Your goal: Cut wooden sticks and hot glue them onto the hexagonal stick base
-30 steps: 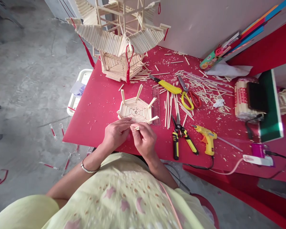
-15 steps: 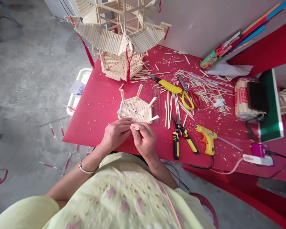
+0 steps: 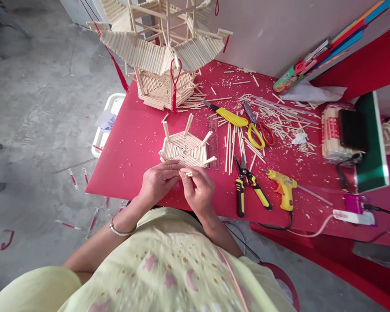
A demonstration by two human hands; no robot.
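My right hand [image 3: 199, 189] pinches short pale wooden sticks [image 3: 189, 174], whose ends show between thumb and forefinger; their number is hard to make out. Close against it, my left hand [image 3: 159, 181] has its fingers pressed together at the same spot, and what lies inside them is hidden. Just beyond both hands a hexagonal stick base [image 3: 186, 147] lies on the red table [image 3: 117, 173], with short posts rising from its corners. The hands cover part of its near edge. A clear ruler [image 3: 212, 145] lies along its right side.
A pagoda-like stick model [image 3: 162, 52] with red tassels stands at the back. To the right lie a yellow utility knife [image 3: 232, 117], scissors [image 3: 256, 134], pruning shears [image 3: 247, 186], a glue gun [image 3: 282, 186] with its cord, and loose sticks [image 3: 232, 149].
Both hands stay nearly in place. The stick ends in my right hand have shifted very slightly right, and the whole view has moved a little.
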